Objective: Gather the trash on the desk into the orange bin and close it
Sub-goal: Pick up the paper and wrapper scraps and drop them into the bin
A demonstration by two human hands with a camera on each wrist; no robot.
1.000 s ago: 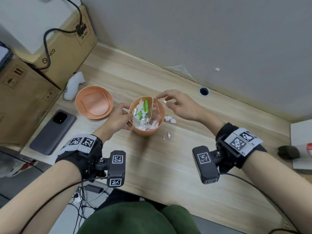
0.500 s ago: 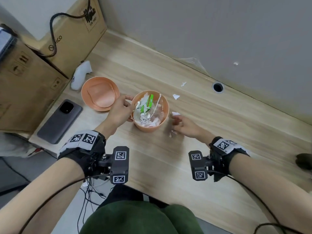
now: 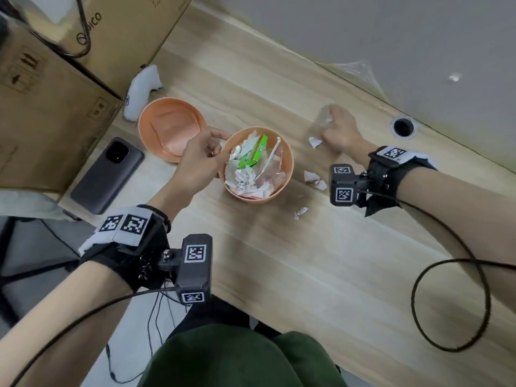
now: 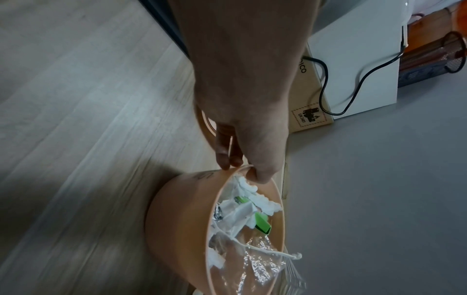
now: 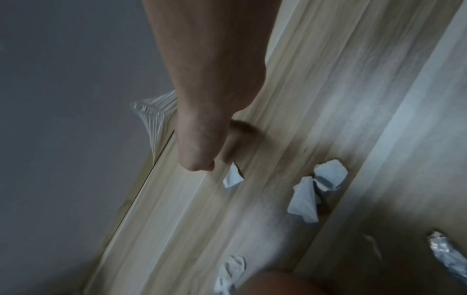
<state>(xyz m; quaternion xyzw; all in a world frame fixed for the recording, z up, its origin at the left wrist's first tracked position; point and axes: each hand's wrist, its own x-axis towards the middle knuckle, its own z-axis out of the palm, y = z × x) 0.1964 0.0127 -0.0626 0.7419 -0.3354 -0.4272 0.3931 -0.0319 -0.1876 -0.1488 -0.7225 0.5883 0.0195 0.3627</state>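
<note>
The orange bin [image 3: 289, 174] stands open on the wooden desk, filled with crumpled paper, a green carton, a cotton swab and clear plastic. My left hand [image 3: 201, 160] pinches its near-left rim, thumb inside and fingers outside, as the left wrist view shows on the bin [image 4: 182, 209]. The orange lid [image 3: 170, 127] lies upturned to the left of the bin. My right hand [image 3: 337, 127] is blurred, to the bin's far right, fingers curled on a small white scrap [image 3: 329, 119]. More paper scraps [image 3: 315, 142] [image 3: 311, 175] and a foil bit [image 3: 301, 210] lie to the right of the bin.
Cardboard boxes [image 3: 42, 107] block the left side, with a dark phone [image 3: 107, 175] and a white controller [image 3: 141, 92] beside them. A cable hole [image 3: 403, 127] and torn plastic film [image 3: 354, 68] sit by the grey wall. A black cable loops over the near right desk.
My right hand left the scraps beside the bin and moved away toward the wall, to the far small scrap. The left hand stays on the bin's rim.
</note>
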